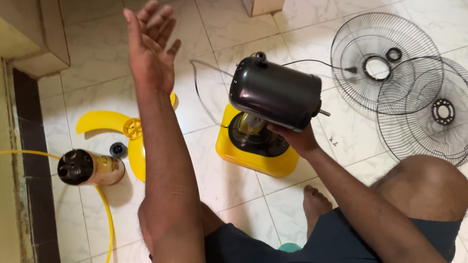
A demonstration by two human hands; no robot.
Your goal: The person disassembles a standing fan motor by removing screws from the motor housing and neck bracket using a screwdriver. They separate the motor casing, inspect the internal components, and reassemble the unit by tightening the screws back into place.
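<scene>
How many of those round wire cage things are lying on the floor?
2. One wire grille lies flat on the tiles at upper right. The other wire grille lies just below and right of it, overlapping its edge. None seem hidden.

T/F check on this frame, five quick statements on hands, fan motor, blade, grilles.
1. The right hand grips the black fan motor. True.
2. The left hand holds the yellow fan blade. False: it is raised, open and empty, above the blade.
3. Two wire grilles lie overlapping on the floor. True.
4. The motor sits on a red base. False: the base is yellow.
5. The blade is mounted on the motor shaft. False: it lies on the tiles, apart.
</scene>
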